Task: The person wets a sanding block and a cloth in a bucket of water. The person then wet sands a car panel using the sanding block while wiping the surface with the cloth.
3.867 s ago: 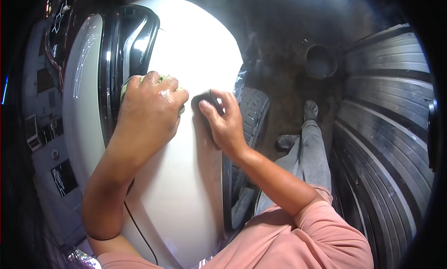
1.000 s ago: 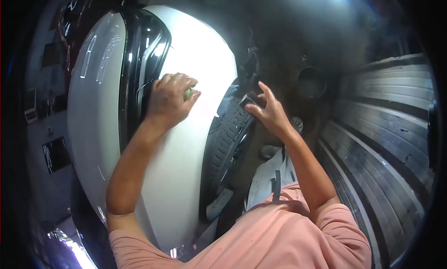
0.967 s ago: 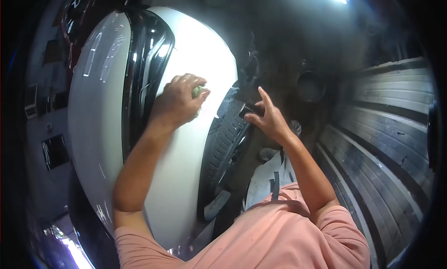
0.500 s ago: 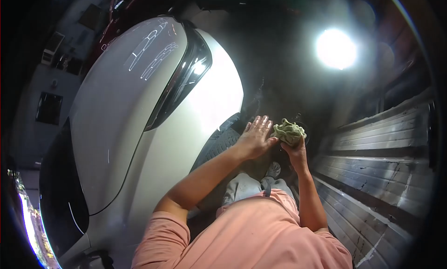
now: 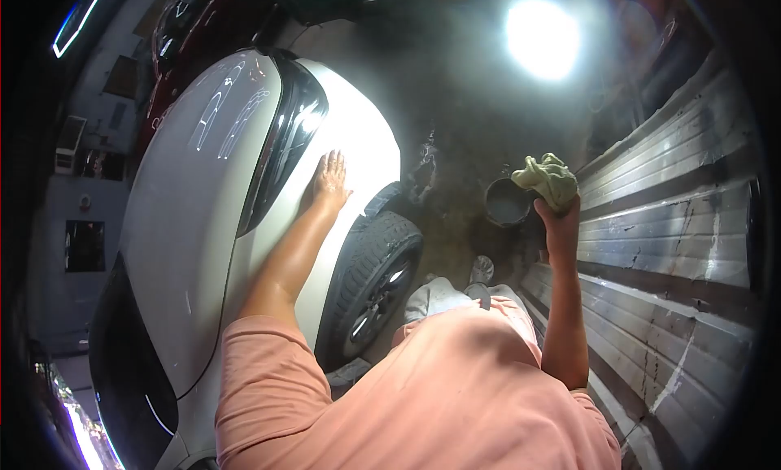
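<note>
My left hand [image 5: 330, 180] lies flat with fingers stretched out on the white fender of the car [image 5: 297, 214], just above the front wheel arch. Close to its fingertips is the dark headlight [image 5: 281, 145]. Out to the right, my right hand [image 5: 560, 214] is closed round a crumpled, pale green cloth [image 5: 549, 180], held up in the air. Beneath that cloth, a dark round bucket [image 5: 508, 202] stands on the floor, partly covered by the hand. The front tyre [image 5: 374, 254] shows below my left forearm, turned outward.
A corrugated metal wall [image 5: 651, 307] runs close along my right side. Ahead, a bright lamp [image 5: 543, 39] glares over a wet-looking floor [image 5: 431, 157]. A dark red vehicle [image 5: 175, 71] stands beyond the white car's bonnet.
My left hand has moved left, from beside the cloth onto the fender. My right hand has carried the cloth right and upward. The bucket and wheel now show more fully.
</note>
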Available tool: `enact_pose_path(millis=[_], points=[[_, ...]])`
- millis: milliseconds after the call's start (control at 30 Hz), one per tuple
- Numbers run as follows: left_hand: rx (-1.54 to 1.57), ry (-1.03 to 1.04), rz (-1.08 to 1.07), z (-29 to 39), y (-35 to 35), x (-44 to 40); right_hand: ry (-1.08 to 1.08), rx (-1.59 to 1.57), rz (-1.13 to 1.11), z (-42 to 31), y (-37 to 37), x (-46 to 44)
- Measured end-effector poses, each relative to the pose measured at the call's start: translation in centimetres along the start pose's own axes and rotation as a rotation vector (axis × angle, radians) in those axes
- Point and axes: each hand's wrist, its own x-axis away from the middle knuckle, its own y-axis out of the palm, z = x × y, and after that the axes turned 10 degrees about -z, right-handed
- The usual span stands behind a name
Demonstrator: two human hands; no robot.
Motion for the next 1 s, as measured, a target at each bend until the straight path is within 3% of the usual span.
enact_pose_path(millis=[1000], points=[[-0.126,0.132,-0.005,5.8,2.9,4.4,-0.063,-0.050,0.040,-1.1,0.6,2.6]])
